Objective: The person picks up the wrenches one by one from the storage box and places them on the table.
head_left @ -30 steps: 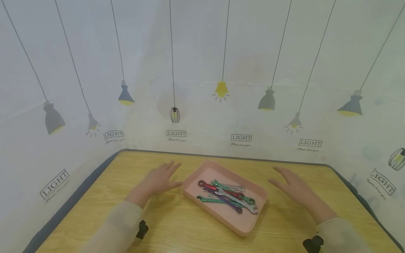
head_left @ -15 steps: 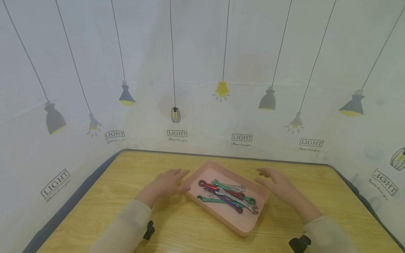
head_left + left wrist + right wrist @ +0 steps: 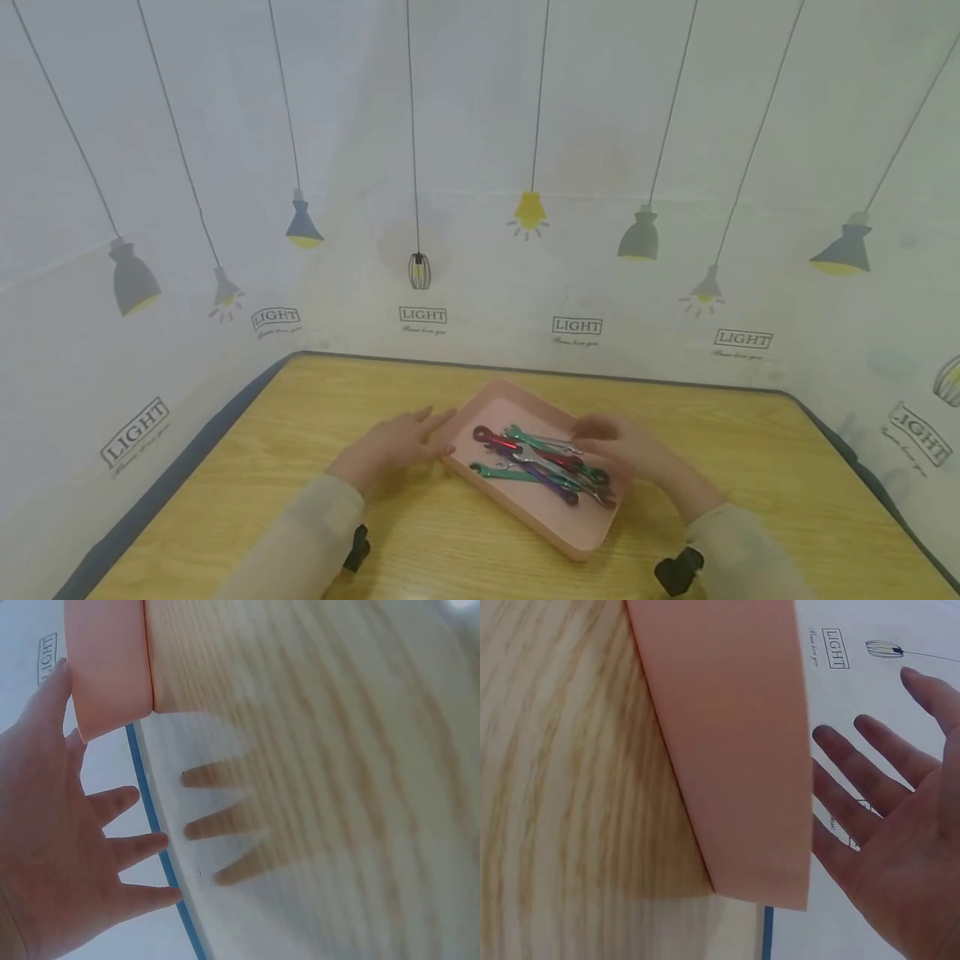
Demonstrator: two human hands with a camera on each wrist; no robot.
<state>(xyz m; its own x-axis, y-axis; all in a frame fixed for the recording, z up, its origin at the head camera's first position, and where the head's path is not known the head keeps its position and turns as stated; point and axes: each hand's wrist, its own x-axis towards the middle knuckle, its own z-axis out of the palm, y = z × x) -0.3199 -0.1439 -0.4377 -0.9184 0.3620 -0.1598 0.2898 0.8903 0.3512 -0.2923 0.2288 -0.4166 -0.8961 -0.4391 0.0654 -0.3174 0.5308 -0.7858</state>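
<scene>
A pink rectangular tray [image 3: 525,510] lies at an angle on the table, bearing a pile of wrenches. Among them are a red wrench [image 3: 491,437], a silver wrench [image 3: 534,457], a purple wrench [image 3: 562,490] and green wrenches [image 3: 497,473]. At the tray's left corner is my left hand [image 3: 390,443], fingers spread and thumb right at the rim. In the left wrist view this hand [image 3: 64,840] overlaps the tray's end. My right hand [image 3: 633,450] reaches over the tray's right side, hiding part of the rim. The right wrist view shows its fingers [image 3: 866,769] extended, holding nothing.
The wood-grain table [image 3: 322,396] has a dark edge strip along its back and sides. Behind it rises a pale wall covering [image 3: 480,275] printed with hanging lamps. A dark device [image 3: 680,571] sits at the right wrist, another dark device [image 3: 358,547] at the left.
My right hand has moved left from beside the tray to over its right side. My left hand has moved right to the tray's left corner. Tray and wrenches stay in place.
</scene>
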